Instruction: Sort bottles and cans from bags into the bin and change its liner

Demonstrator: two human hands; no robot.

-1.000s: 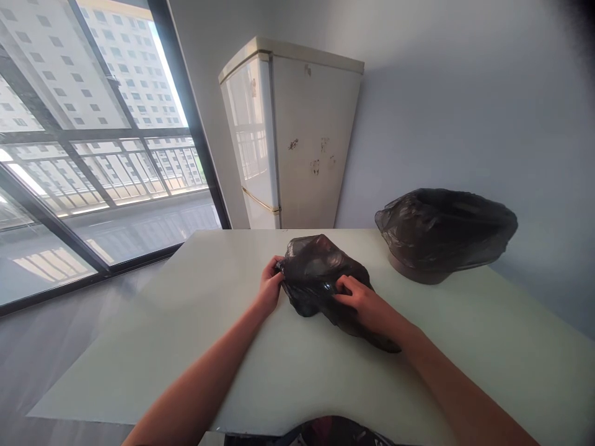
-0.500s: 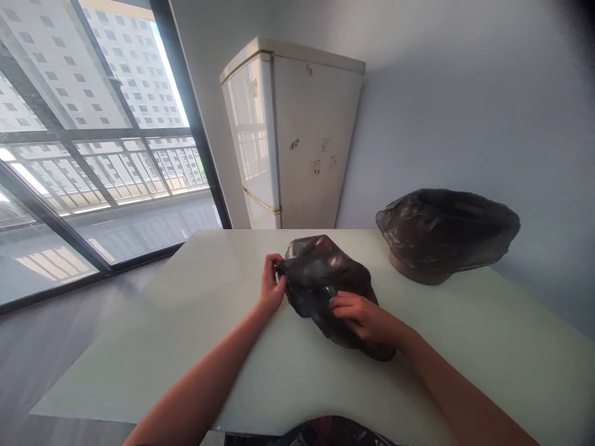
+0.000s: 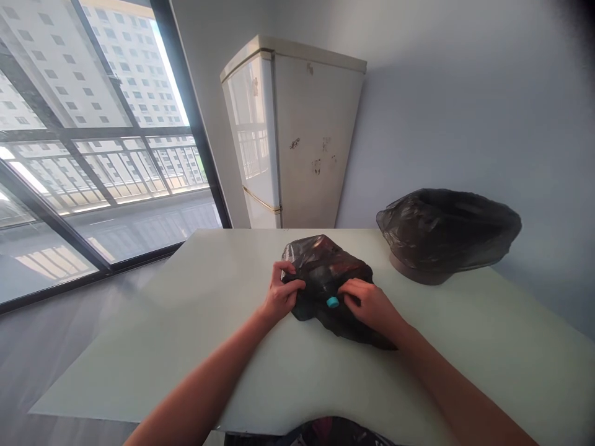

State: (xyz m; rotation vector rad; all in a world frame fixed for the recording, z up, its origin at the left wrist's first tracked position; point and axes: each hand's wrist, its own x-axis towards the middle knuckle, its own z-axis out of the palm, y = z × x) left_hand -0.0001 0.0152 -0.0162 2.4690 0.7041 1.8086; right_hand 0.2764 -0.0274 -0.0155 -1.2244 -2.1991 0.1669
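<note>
A filled black plastic garbage bag lies on the pale table in front of me. My left hand is closed on the left side of the bag, with thumb and fingers pinching the film. My right hand is also closed, its bent fingers gripping the film at the right of the bag's opening. Between my hands a turquoise bottle cap pokes out of the bag. Most of the bottle is hidden under the dark film, and the other contents cannot be made out.
The pale table runs back to a worn white refrigerator. At the right rear, by the wall, stands a brown bin lined with another black bag. Glass sliding doors are on the left.
My left hand has moved slightly right and taken the film farther in. My right hand has shifted a little right and up, and the turquoise cap now shows fully in the opening.
</note>
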